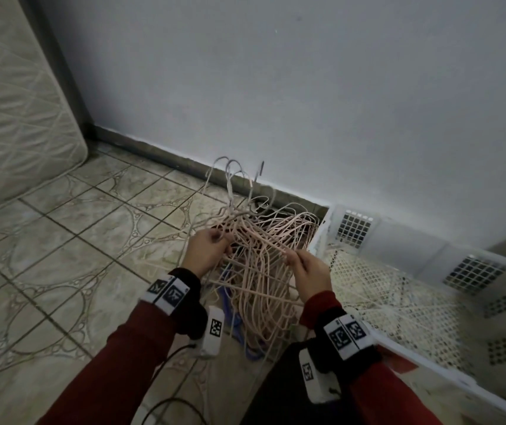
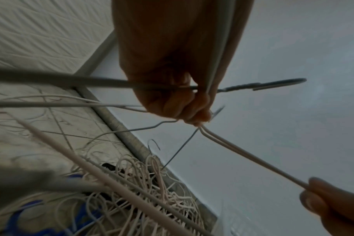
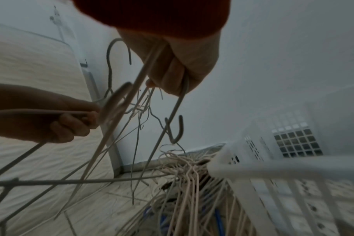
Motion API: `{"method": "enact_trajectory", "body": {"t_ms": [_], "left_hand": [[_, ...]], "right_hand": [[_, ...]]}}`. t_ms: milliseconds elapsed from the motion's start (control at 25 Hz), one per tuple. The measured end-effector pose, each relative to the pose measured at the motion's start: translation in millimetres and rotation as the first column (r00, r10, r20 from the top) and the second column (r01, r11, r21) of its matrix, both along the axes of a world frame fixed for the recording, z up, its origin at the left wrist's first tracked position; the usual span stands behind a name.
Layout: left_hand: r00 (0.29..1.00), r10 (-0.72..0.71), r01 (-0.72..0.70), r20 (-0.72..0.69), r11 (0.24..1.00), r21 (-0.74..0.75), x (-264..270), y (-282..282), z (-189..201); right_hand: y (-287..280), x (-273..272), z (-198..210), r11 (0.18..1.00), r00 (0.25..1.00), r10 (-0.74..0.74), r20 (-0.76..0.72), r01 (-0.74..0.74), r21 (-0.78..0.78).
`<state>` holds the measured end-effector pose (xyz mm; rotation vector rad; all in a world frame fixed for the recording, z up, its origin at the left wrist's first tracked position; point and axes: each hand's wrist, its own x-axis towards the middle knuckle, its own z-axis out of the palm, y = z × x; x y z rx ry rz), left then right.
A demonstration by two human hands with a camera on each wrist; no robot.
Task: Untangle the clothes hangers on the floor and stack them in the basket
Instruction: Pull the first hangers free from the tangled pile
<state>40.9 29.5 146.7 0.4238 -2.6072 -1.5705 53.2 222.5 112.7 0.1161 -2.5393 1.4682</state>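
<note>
Both red sleeves (image 1: pixel 141 342) with their wrist bands fill the near edge of the head view, and just past them the two hands work at the top of the pile of hangers (image 1: pixel 260 271) lying on the tiled floor (image 1: pixel 61 240). Fingers of the left hand (image 1: pixel 207 251) are curled tight round several thin wires near their necks, so the hooks (image 1: pixel 233 173) stick up toward the wall (image 1: pixel 306 87); this looks like a bracing hold that keeps the bundle steady. A pinch of the right hand (image 1: pixel 308 271) closes on the straight pink arm of one hanger, and the left wrist view shows that arm running taut from one hand to the other, probably so a single hanger can be drawn clear of its neighbours. Most hangers lie snarled on the floor between the person's knees and the skirting, touching the basket's near corner, with a few blue ones buried under the pink. Just to the right sits the white basket (image 1: pixel 429 375), close enough to drop a freed hanger in without reaching; some pale wires seem to lie on its mesh bottom already, though blur makes that uncertain. A mattress (image 1: pixel 15 102) leans at the left, well apart.
</note>
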Motion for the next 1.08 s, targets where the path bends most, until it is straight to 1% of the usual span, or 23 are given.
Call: {"method": "enact_trajectory", "body": {"t_ms": [40,80,160,200,240,320,400,480,520,560,600,640,680,720,760,800,840,880,920,960,1000,1040,1080], "left_hand": [[0.999,-0.030,0.032,0.036,0.999,-0.038,3.3,-1.8,-3.3],[0.993,-0.078,0.082,0.086,0.996,-0.046,6.6,-2.9,-7.4],[0.952,-0.217,0.227,0.218,0.974,-0.019,15.3,-3.5,-17.3],[0.927,-0.262,0.272,0.270,0.962,0.000,20.5,-4.5,-21.2],[0.917,-0.275,0.285,0.290,0.958,0.005,26.2,-6.1,-24.9],[0.921,-0.272,0.281,0.280,0.960,0.008,36.2,-11.9,-30.7],[0.906,-0.336,0.326,0.259,0.942,0.081,44.2,-16.2,-31.3],[0.904,-0.388,0.337,0.183,0.906,0.257,48.4,-16.5,-28.5],[0.918,-0.374,0.305,0.131,0.877,0.371,48.9,-15.5,-25.0],[0.935,-0.346,0.273,0.082,0.844,0.461,47.1,-15.0,-22.4],[0.947,-0.317,0.246,0.042,0.808,0.535,44.2,-14.3,-19.5],[0.956,-0.294,0.229,0.016,0.775,0.589,40.8,-12.5,-16.8],[0.962,-0.275,0.213,-0.001,0.744,0.633,37.4,-9.2,-12.8],[0.966,-0.257,0.202,-0.011,0.731,0.651,34.0,-4.9,-9.9],[0.971,-0.239,0.193,-0.018,0.732,0.653,31.3,1.7,-6.0],[0.974,-0.223,0.186,-0.024,0.742,0.645,28.4,9.3,-3.3],[0.978,-0.208,0.179,-0.032,0.747,0.640,26.0,17.6,-2.1],[0.981,-0.190,0.170,-0.039,0.750,0.639,23.5,26.2,-3.3],[0.983,-0.176,0.162,-0.041,0.753,0.638,22.3,35.2,-6.4],[0.985,-0.171,0.154,-0.033,0.766,0.624,22.0,42.6,-12.1],[0.983,-0.183,0.157,-0.017,0.785,0.600,23.3,48.6,-17.6],[0.977,-0.215,0.172,0.012,0.815,0.554,24.6,52.8,-23.6],[0.963,-0.265,0.208,0.048,0.844,0.495,25.9,54.8,-28.5]], "right_hand": [[-0.5,3.3,-4.9,1.000,1.000,-0.006,0.014,0.006,0.000],[-2.5,6.1,-10.8,1.000,0.999,-0.005,0.050,0.005,-0.008],[-4.6,7.3,-24.5,1.000,0.990,-0.021,0.142,0.024,-0.019],[-3.4,7.0,-31.1,0.998,0.982,-0.048,0.183,0.052,-0.019],[-0.9,7.4,-38.1,0.996,0.972,-0.081,0.221,0.085,-0.006],[7.9,11.5,-53.1,0.991,0.953,-0.132,0.274,0.128,0.031],[17.3,16.5,-68.2,0.989,0.935,-0.138,0.327,0.111,0.100],[23.3,20.4,-75.8,0.984,0.900,-0.113,0.422,0.043,0.173],[23.5,23.0,-75.0,0.976,0.884,-0.097,0.457,-0.005,0.215],[22.1,26.6,-72.3,0.963,0.885,-0.082,0.459,-0.048,0.266],[18.9,30.8,-67.2,0.945,0.902,-0.073,0.425,-0.074,0.318],[14.3,35.9,-61.3,0.935,0.930,-0.061,0.362,-0.074,0.347],[8.4,41.2,-52.8,0.938,0.955,-0.029,0.295,-0.075,0.337],[1.0,45.6,-45.0,0.959,0.962,0.029,0.272,-0.104,0.264],[-7.1,49.3,-36.3,0.982,0.946,0.120,0.302,-0.158,0.107],[-16.7,53.2,-27.3,0.970,0.896,0.241,0.373,-0.213,-0.114],[-26.5,57.7,-19.3,0.911,0.823,0.370,0.431,-0.229,-0.344],[-35.5,60.6,-14.6,0.832,0.758,0.467,0.455,-0.202,-0.516],[-42.2,62.6,-11.1,0.758,0.718,0.529,0.452,-0.160,-0.633],[-46.6,64.7,-9.0,0.695,0.700,0.560,0.442,-0.107,-0.711],[-49.1,66.9,-8.3,0.665,0.699,0.566,0.437,-0.073,-0.743],[-49.5,69.1,-9.5,0.681,0.709,0.552,0.439,-0.079,-0.728],[-47.9,71.6,-11.3,0.717,0.721,0.528,0.449,-0.096,-0.690]]}}
